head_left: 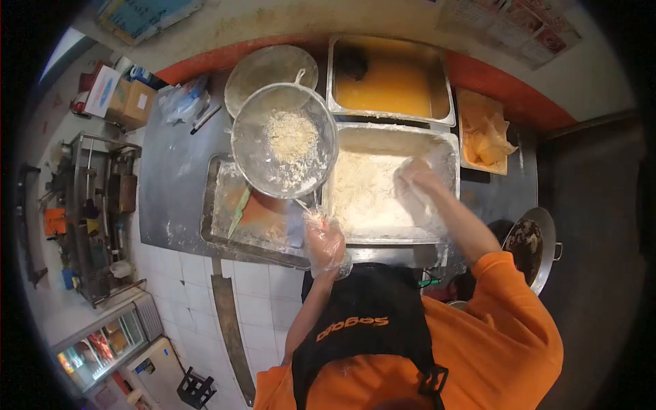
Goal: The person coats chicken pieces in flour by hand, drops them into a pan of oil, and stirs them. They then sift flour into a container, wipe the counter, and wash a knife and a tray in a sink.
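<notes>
My left hand (pixel 325 244), in a clear plastic glove, is closed round the handle of a large round sieve (pixel 249 164). Clumpy flour crumbs (pixel 292 140) lie in the sieve's mesh. The sieve is held over the left edge of a deep metal pan of flour (pixel 365 188) and partly over a shallow tray. My right hand (pixel 418 176), also gloved, is in the right part of the flour pan, smeared by motion; its fingers cannot be made out.
Behind the flour pan stands a metal pan of orange-yellow liquid (pixel 396 75). A small tray (pixel 502 166) holding crumpled plastic is at the right. Left of the flour lies a floury tray (pixel 222 198) with a green-handled utensil (pixel 239 213). A wok (pixel 544 239) stands low at the right.
</notes>
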Available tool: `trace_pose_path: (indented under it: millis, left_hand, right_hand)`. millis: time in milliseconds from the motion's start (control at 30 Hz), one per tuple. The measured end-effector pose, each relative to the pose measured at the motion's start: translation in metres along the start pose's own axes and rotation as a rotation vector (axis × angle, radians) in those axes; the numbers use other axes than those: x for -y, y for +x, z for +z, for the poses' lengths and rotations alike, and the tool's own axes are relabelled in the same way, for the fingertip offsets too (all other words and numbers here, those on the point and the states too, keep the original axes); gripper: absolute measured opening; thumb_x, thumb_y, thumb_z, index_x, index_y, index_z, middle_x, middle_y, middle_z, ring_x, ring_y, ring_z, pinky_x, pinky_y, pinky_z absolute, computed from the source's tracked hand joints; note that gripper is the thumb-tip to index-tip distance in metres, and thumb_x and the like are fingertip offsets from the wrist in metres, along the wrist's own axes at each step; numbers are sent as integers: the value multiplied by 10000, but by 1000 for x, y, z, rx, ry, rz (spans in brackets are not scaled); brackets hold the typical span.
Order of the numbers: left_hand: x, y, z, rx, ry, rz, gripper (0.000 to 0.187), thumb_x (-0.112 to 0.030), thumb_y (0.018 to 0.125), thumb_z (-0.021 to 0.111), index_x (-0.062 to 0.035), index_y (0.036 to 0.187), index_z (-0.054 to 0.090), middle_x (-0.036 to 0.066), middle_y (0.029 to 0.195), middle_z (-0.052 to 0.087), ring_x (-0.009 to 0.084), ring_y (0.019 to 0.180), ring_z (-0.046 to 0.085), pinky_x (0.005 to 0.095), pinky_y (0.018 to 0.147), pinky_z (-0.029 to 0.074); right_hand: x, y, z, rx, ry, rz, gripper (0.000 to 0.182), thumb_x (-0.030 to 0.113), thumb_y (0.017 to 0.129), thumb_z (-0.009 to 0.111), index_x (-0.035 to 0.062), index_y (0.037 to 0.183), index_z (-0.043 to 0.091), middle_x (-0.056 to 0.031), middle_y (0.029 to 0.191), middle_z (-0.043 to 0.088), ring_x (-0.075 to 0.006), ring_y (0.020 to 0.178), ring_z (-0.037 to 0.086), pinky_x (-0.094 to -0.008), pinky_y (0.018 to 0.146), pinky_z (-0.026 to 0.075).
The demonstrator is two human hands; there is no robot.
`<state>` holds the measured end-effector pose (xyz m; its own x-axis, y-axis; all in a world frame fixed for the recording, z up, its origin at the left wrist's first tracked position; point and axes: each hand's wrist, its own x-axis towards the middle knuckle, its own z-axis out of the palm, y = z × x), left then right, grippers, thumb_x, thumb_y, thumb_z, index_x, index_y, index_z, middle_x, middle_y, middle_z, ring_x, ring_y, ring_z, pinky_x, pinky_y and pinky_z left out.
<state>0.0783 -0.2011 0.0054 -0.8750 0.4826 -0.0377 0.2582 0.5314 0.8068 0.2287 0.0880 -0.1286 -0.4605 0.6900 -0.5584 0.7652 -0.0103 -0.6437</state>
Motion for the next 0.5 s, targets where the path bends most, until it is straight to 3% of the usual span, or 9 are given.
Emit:
trace_pose_path:
  millis: [33, 133, 200, 233, 267, 333, 433, 500]
  left_hand:
    - [-5, 2, 0, 28, 9, -59, 335, -181, 858, 682, 19, 1073, 519, 132, 892, 555, 228, 814, 544, 385, 751, 453]
    - [9, -4, 5, 91, -39, -111, 341, -179, 859, 678, 19, 1083, 515, 129, 888, 555, 230, 807, 546, 387, 750, 454]
    - [23, -4, 5, 120, -66, -147, 345, -177, 859, 676, 19, 1090, 513, 128, 885, 555, 231, 802, 548, 388, 750, 455]
    - [25, -4, 4, 131, -81, -170, 347, -177, 859, 675, 19, 1094, 512, 127, 884, 555, 231, 799, 549, 389, 750, 456]
    - [23, -6, 4, 93, -84, -157, 340, -177, 861, 671, 20, 1087, 511, 134, 886, 560, 234, 789, 551, 391, 746, 458]
    - [11, -8, 7, 25, -95, -126, 328, -177, 863, 662, 21, 1075, 508, 146, 888, 571, 238, 770, 555, 395, 738, 461]
    - [8, -11, 11, 7, 136, -159, 302, -175, 861, 646, 28, 1035, 507, 176, 884, 587, 261, 766, 570, 400, 731, 463]
    - [5, -7, 12, 37, -13, -174, 278, -172, 853, 646, 36, 983, 515, 189, 854, 591, 289, 754, 577, 411, 728, 462]
  right_hand:
    - [-12, 8, 14, -19, 39, -9, 249, 207, 773, 646, -39, 796, 672, -184, 698, 652, -217, 582, 555, -408, 574, 479]
    - [73, -43, 25, 334, -263, -242, 227, 184, 780, 609, -22, 843, 679, -191, 739, 655, -230, 649, 594, -402, 660, 521]
    - [116, -70, 5, 350, -201, -280, 229, 170, 779, 591, -16, 878, 682, -194, 788, 670, -254, 677, 617, -403, 689, 530]
    - [115, -63, -3, 187, -439, -534, 239, 167, 784, 584, -1, 922, 683, -192, 878, 690, -302, 716, 653, -415, 684, 538]
    - [111, -57, -29, 226, -566, -469, 241, 184, 805, 600, 40, 971, 700, -189, 944, 695, -319, 814, 680, -417, 753, 543]
    - [47, -28, -42, 31, -1245, -535, 249, 220, 801, 632, 35, 953, 699, -190, 914, 689, -298, 860, 684, -414, 791, 535]
    - [19, -57, -45, 90, -1315, -583, 239, 176, 767, 632, 3, 927, 675, -198, 860, 679, -319, 855, 676, -418, 760, 534]
    - [11, -73, -35, 141, -1360, -654, 235, 147, 745, 633, -19, 909, 659, -204, 825, 673, -333, 851, 671, -421, 739, 533]
